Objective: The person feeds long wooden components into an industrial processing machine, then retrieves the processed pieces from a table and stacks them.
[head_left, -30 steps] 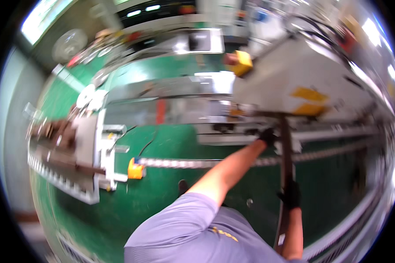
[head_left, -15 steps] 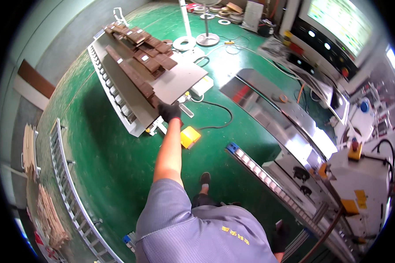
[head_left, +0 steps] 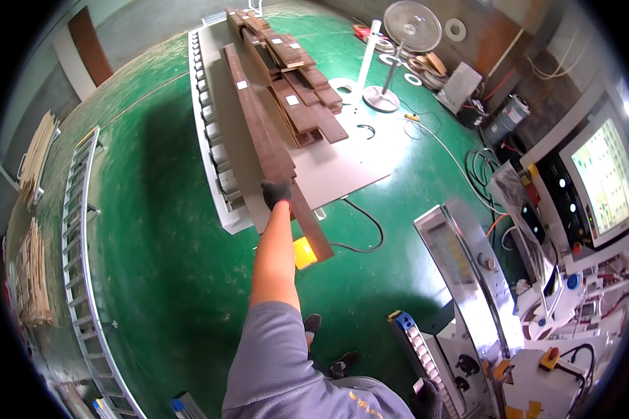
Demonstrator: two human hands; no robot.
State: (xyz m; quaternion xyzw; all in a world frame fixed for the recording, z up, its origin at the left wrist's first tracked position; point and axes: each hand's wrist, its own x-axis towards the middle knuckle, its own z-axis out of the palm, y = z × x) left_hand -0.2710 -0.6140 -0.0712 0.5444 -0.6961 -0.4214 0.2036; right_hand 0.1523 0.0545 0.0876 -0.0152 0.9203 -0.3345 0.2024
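My left hand, in a black glove, reaches ahead and is closed on a long brown board. The board's near end sticks out past the edge of a grey panel, over a yellow box on the floor. Behind my hand, more long brown boards lie in a narrow row along the panel. My right hand, also in a dark glove, hangs low by my side, partly cut off. A small pale object shows at its fingers, too small to name.
Several stacked brown boards cover the panel's far right side. A roller conveyor runs under the panel's left edge. At right stand a metal-topped machine and a screen. A ladder-like roller track lies left; a fan stands behind.
My left hand has drawn a board toward me, so its end now juts past the panel's edge. The view has turned right, and my right hand sits lower in it.
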